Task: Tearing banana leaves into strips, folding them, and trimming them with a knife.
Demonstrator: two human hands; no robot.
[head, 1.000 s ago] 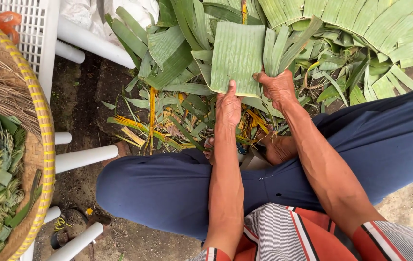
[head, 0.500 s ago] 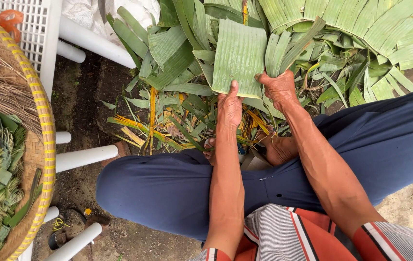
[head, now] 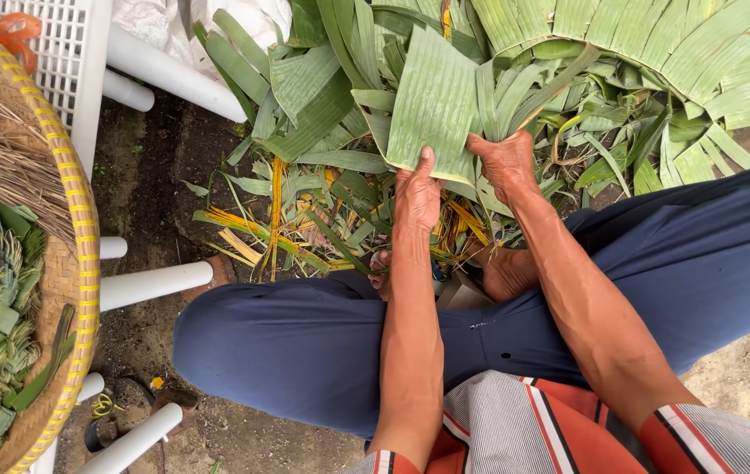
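A heap of cut banana leaves (head: 621, 79) covers the ground before a seated person in blue trousers (head: 305, 342); a woven tray (head: 50, 263) of folded leaf pieces sits at left. Both hands pinch one banana-leaf panel (head: 435, 105) by its lower edge, left hand (head: 416, 195) beside right hand (head: 505, 162). An even, taut grip along the ribs likely prevents splitting.

Leaf heap (head: 568, 96) crowds ahead — bare ground (head: 151, 175) left — basket (head: 85, 263) beyond.
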